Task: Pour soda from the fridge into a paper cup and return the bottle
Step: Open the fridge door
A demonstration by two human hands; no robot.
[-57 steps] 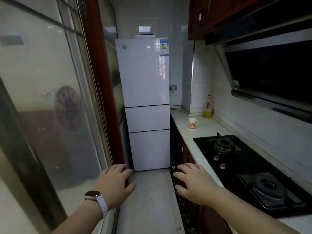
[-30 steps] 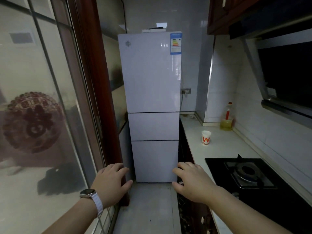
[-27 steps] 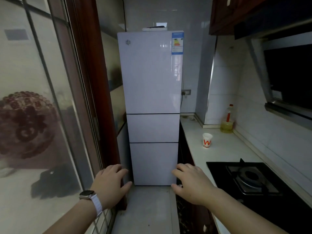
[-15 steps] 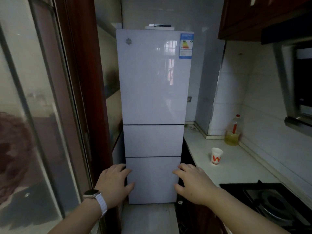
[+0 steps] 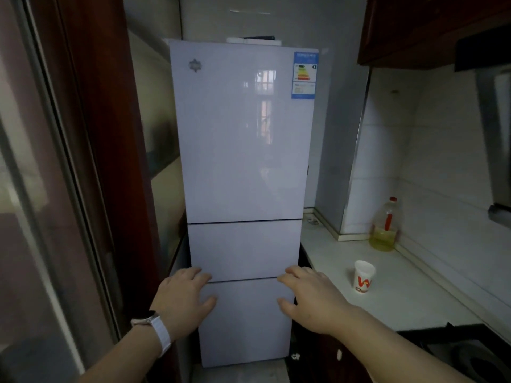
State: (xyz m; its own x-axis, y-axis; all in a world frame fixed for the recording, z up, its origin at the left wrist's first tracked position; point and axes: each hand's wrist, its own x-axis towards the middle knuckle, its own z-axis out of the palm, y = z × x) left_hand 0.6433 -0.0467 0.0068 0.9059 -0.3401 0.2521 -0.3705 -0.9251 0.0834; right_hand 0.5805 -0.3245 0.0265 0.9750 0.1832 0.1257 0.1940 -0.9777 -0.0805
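Observation:
A tall white three-door fridge [image 5: 243, 139] stands straight ahead with all its doors closed. No soda bottle is in sight. A white paper cup [image 5: 364, 276] with red lettering stands upright on the white counter [image 5: 387, 302] to the fridge's right. My left hand [image 5: 184, 295], with a white-strapped watch on its wrist, is held out in front of the fridge's lower left side, fingers apart and empty. My right hand [image 5: 312, 298] is spread the same way in front of the lower right side. Whether either hand touches the fridge I cannot tell.
A bottle of yellow oil [image 5: 385, 228] with a red cap stands in the counter's back corner. A black gas hob [image 5: 467, 352] lies at the near right. Dark wood cabinets [image 5: 414, 26] hang above. A wooden door frame [image 5: 102, 161] and glass panel close off the left.
The view has moved closer to the fridge, which now fills more of the frame. Both hands stay spread and empty, now level with the fridge's lower doors.

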